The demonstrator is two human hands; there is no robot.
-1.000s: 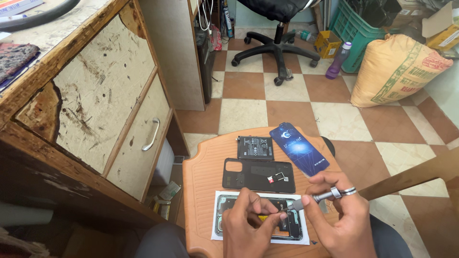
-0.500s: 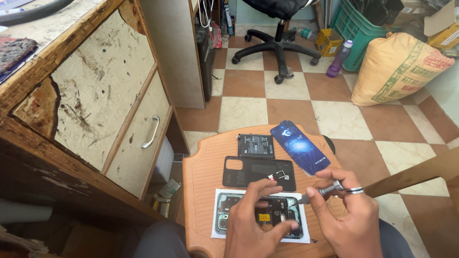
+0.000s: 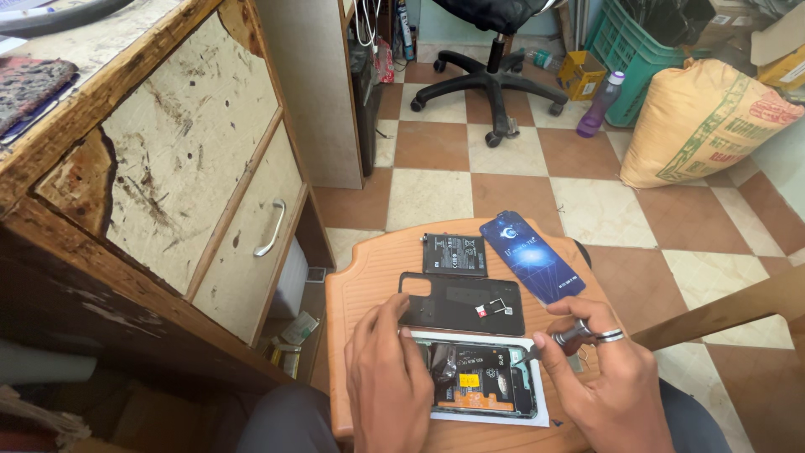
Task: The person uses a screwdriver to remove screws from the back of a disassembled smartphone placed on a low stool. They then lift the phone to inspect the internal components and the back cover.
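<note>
On the orange board (image 3: 369,277), the left hand (image 3: 387,377) is pressing its bunched fingers onto the opened phone (image 3: 478,390) while the right hand (image 3: 610,384) is pinching a screwdriver (image 3: 560,339) at its edge.

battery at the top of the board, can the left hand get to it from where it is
Probably yes. The left hand rests on the opened phone; only the flat black back cover lies between it and the battery, low enough to reach over.
</note>
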